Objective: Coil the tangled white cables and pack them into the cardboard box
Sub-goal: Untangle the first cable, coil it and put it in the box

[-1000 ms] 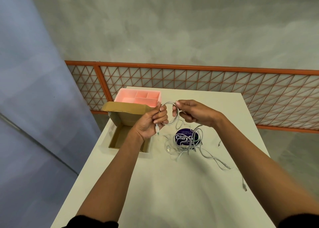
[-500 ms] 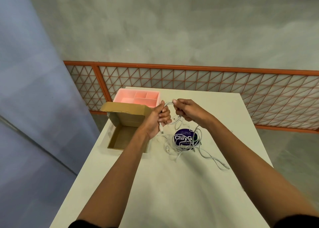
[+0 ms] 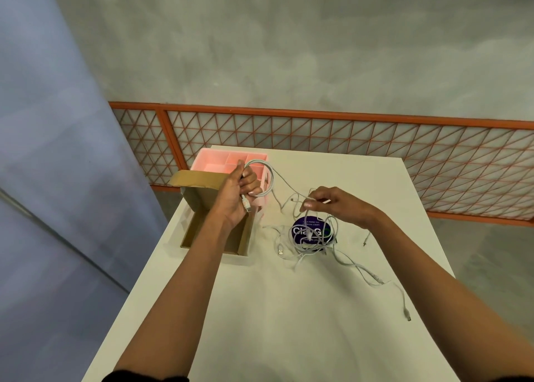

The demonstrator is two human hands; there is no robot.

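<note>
The task is at an early stage. The left hand [image 3: 237, 196] has its grip curled round a small coil [image 3: 267, 176] of white cable, held up above the far end of the cardboard box [image 3: 196, 234]. The right hand [image 3: 338, 205] pinches a loose strand [image 3: 284, 179], apparently of the same cable. The tangle [image 3: 310, 246] of the other cables lies on the surface [image 3: 289, 309] over a purple disc [image 3: 300, 228], just beside the box. Nothing looks packed yet, though the forearm hides part of the box.
</note>
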